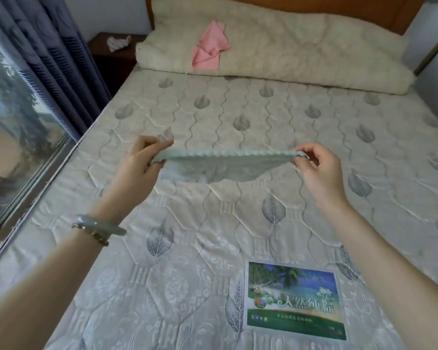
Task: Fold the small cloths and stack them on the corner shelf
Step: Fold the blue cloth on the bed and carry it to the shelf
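A small pale green cloth with a scalloped edge hangs stretched between my hands above the mattress. My left hand pinches its left corner and my right hand pinches its right corner. The cloth sags in the middle, clear of the bed. A pink cloth lies crumpled on the rolled cream quilt at the head of the bed. A whitish crumpled cloth rests on the dark corner shelf at the far left, beside the bed.
A printed label is on the mattress near me. A window and blue curtains run along the left side. A wooden headboard stands behind the quilt.
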Motion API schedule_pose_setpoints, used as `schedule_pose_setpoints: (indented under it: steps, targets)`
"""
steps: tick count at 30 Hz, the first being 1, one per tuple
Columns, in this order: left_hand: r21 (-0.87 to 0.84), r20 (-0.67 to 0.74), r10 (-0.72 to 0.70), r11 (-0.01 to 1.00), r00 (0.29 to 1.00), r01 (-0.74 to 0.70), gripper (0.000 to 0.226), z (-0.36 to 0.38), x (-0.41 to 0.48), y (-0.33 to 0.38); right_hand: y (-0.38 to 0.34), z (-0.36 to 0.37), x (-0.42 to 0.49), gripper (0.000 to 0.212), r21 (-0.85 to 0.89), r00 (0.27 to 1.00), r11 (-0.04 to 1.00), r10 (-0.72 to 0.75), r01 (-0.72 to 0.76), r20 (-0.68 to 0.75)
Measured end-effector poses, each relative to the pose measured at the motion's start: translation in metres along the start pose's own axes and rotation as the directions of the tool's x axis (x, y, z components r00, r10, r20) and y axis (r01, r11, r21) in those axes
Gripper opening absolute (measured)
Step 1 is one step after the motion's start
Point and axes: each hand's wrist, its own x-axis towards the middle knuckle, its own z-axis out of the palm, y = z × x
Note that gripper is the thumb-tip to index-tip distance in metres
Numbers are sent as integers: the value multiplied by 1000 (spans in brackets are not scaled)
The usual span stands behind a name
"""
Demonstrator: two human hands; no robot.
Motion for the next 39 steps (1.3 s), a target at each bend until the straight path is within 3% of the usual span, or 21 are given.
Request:
schedule_pose_setpoints:
  steps: [3, 6, 9, 12, 17, 21, 23, 24, 25, 27, 30, 32, 36, 39]
  targets:
    - [61, 100, -29, 998, 995, 23, 43, 17, -48, -38, 29, 1, -33, 30, -78, 989, 995, 67, -57, 130]
    - [145, 194, -84, 988, 977, 56, 40, 44, -103, -75, 72, 8, -73, 24, -196, 941, 969, 200, -149, 273]
    - [217, 271, -212, 964, 939, 155, 28, 71, -152, -101, 115, 15, -116, 16, -338, 851, 918, 340, -208, 400]
    - [279, 355, -345, 926, 869, 254, 20, 92, -197, -113, 154, 19, -160, 16, -533, 723, 827, 477, -178, 500]
    - [385, 590, -554, 833, 587, 398, 16, 108, -257, -113, 190, 10, -225, 15, -668, 530, 735, 615, -116, 584]
    - [459, 775, -544, 834, 322, 307, 16, 104, -290, -121, 197, -4, -261, 13, -688, 282, 726, 662, -7, 695]
    - [456, 832, -510, 852, 217, 257, 21, 100, -299, -126, 196, -9, -266, 11, -684, 214, 729, 674, -37, 707]
    - [446, 840, -503, 854, 205, 268, 22, 99, -299, -128, 195, -10, -264, 14, -679, 203, 732, 675, -58, 710]
    - [426, 839, -497, 853, 220, 301, 20, 98, -297, -131, 195, -9, -259, 20, -676, 208, 731, 677, -88, 706]
    - [385, 798, -507, 845, 326, 371, 14, 100, -286, -134, 196, -3, -246, 23, -675, 272, 713, 699, -192, 661]
    - [279, 607, -583, 793, 540, 542, 15, 104, -258, -140, 198, 14, -219, 14, -623, 466, 691, 716, -367, 520]
    - [181, 496, -605, 774, 623, 607, 19, 109, -236, -150, 202, 28, -201, 14, -559, 563, 696, 708, -451, 427]
    - [19, 336, -653, 725, 678, 689, 8, 121, -199, -161, 212, 60, -170, 11, -447, 656, 706, 695, -549, 293]
    - [-10, 300, -656, 724, 692, 690, 6, 133, -183, -172, 221, 75, -157, 15, -443, 703, 721, 669, -533, 242]
